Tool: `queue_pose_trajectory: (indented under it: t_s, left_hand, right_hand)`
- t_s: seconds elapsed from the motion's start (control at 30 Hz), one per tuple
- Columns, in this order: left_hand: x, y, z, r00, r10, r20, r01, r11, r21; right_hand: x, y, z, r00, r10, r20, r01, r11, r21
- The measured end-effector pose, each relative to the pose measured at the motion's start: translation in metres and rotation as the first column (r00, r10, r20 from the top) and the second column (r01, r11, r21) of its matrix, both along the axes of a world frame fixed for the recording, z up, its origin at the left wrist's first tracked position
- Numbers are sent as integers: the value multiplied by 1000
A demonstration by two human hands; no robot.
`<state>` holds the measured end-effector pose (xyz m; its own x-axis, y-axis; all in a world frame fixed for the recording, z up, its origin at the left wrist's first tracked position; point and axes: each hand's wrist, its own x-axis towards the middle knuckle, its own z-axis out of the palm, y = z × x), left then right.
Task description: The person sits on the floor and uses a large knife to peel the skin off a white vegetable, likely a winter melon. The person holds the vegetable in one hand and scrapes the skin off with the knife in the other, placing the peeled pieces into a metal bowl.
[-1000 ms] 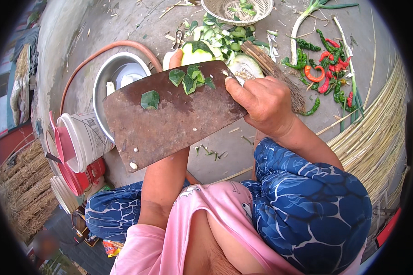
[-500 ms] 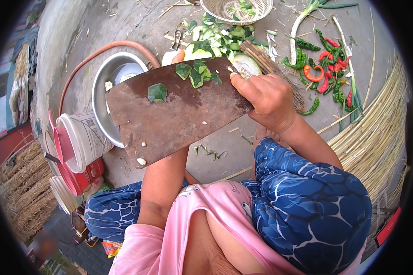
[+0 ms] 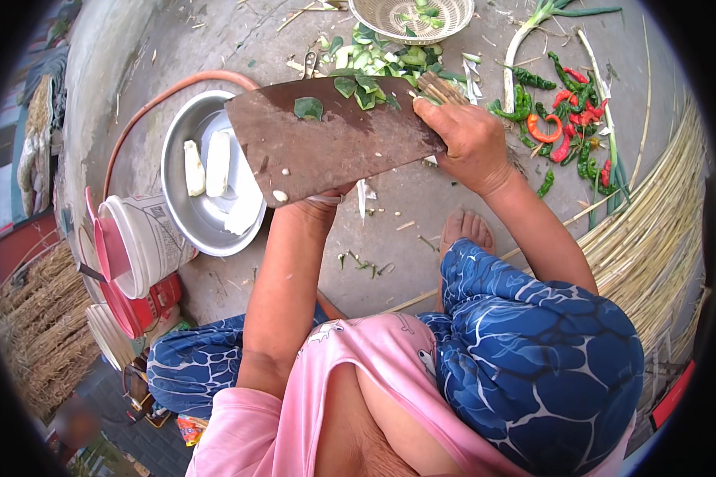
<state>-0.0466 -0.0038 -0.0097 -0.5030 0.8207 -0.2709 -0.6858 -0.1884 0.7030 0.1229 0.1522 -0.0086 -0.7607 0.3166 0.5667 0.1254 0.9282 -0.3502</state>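
My right hand [image 3: 471, 143] grips the cleaver [image 3: 334, 147] by its handle, blade flat above the steel bowl [image 3: 184, 216], green leaf pieces [image 3: 356, 86] riding on it. My left hand hides beneath the blade; I cannot tell its grip. Chillies [image 3: 569, 119] lie on the floor nearby.

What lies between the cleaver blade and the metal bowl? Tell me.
Nothing visible does. The right hand holds the cleaver flat, green pieces on its blade, and its left end already overlaps the bowl rim. The left hand is mostly hidden under the blade.
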Motion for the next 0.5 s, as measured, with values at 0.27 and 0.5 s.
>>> queue_pose_trajectory:
  t_s: [0.27, 0.5]
  left_hand:
    - [8, 15, 28, 924, 9, 382, -23, 999, 31]
    - [12, 4, 55, 945, 110, 307, -83, 992, -97]
  right_hand:
    - [4, -3, 19, 999, -21, 26, 22, 999, -47]
    - [4, -28, 35, 991, 128, -22, -129, 992, -16]
